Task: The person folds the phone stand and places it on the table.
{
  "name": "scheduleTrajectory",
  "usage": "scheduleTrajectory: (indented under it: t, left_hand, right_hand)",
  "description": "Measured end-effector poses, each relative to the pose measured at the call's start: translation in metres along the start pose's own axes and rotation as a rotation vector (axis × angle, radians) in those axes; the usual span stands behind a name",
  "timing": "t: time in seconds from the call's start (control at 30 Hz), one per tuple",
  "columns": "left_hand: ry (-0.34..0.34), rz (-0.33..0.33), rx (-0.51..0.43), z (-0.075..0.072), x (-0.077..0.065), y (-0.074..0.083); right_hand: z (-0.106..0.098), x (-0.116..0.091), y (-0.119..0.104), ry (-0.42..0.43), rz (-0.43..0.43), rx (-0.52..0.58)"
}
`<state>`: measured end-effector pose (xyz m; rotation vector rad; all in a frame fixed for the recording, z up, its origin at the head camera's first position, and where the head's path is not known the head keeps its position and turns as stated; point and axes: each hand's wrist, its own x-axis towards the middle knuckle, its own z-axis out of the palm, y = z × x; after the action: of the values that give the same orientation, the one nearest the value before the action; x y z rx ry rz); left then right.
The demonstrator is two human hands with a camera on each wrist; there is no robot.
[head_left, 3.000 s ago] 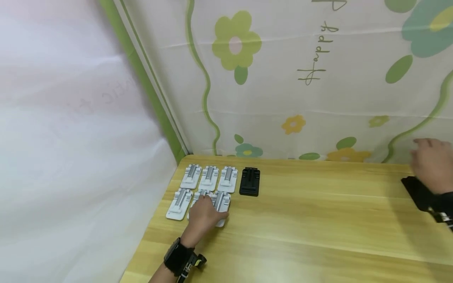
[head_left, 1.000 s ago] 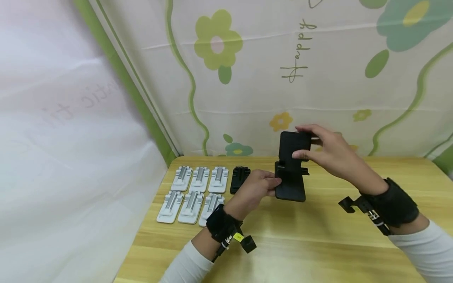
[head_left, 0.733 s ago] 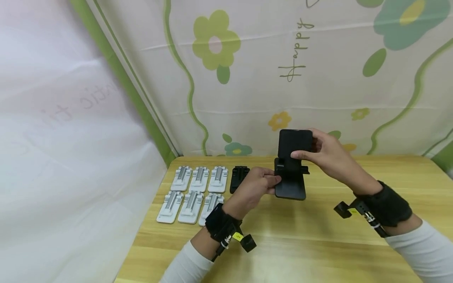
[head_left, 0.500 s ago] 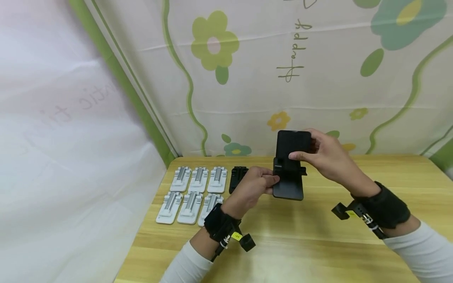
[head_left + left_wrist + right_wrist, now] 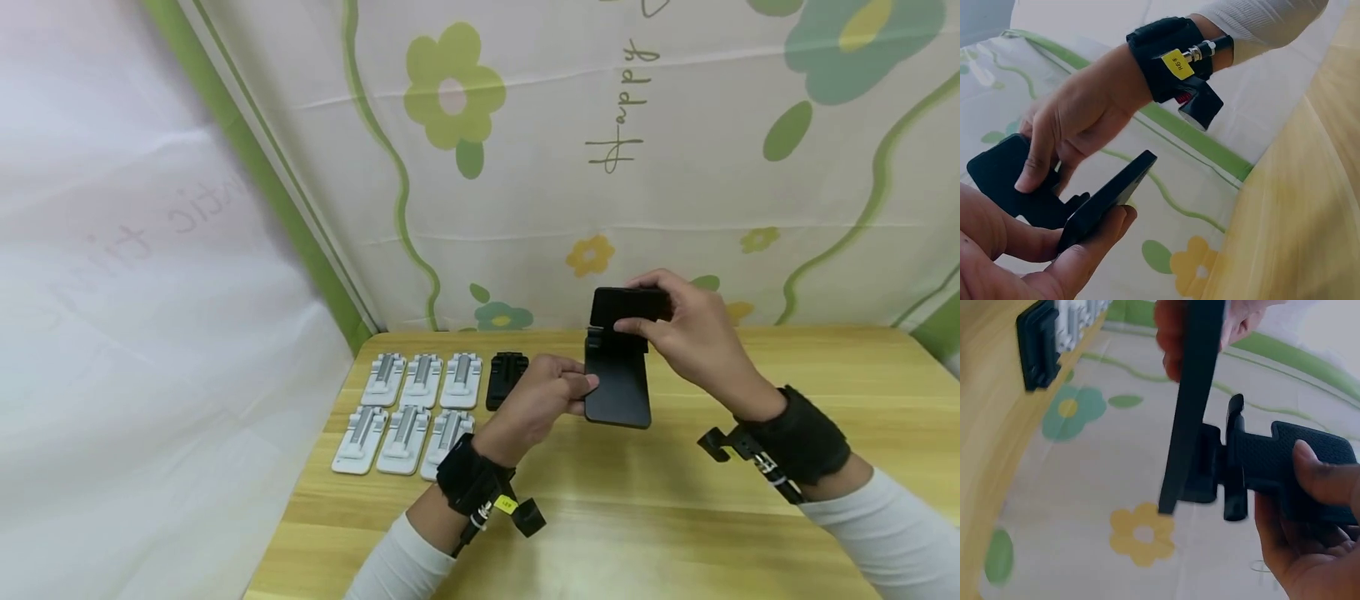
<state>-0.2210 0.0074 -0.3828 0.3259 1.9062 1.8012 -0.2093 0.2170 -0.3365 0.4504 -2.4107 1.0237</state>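
Both hands hold a black folding phone stand [image 5: 619, 396] above the table, its upper plate bent up from the flat base. My left hand [image 5: 536, 404] pinches the left edge of the base. Thumb in front and fingers behind, my right hand [image 5: 693, 337] grips the upper plate. In the right wrist view the stand's hinge and small prongs [image 5: 1235, 494] show between base and plate. Another black phone stand [image 5: 505, 379], folded, lies just behind my left hand. Beside it are two rows of folded white phone stands [image 5: 405, 437], the nearest partly hidden by my left wrist.
The wooden table [image 5: 675, 517] ends at the back against a floral curtain [image 5: 540, 167]. A plain white cloth [image 5: 150, 333] hangs along its left side. Each wrist wears a black strap with a small camera.
Earlier my left hand was at the white stands and my right hand far right by a black object. Both now hold the black stand; its upper plate has just tilted and looks shorter.
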Motion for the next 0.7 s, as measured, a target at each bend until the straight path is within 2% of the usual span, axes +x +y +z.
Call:
scheduleTrajectory:
  t: [0.27, 0.37, 0.53, 0.7]
  left_hand:
    - [0.066, 0.017, 0.007, -0.002, 0.004, -0.010]
    - [0.073, 0.017, 0.022, -0.006, 0.004, -0.012]
    - [0.088, 0.003, 0.037, -0.012, 0.004, -0.006]
    - [0.115, 0.000, 0.015, -0.023, 0.004, 0.008]
  right_hand:
    - [0.000, 0.007, -0.012, 0.141, -0.360, -0.193]
    - [0.001, 0.008, -0.015, 0.155, -0.401, -0.223]
    - [0.004, 0.005, -0.017, 0.155, -0.422, -0.201]
    - [0.016, -0.004, -0.020, 0.167, -0.541, -0.207]
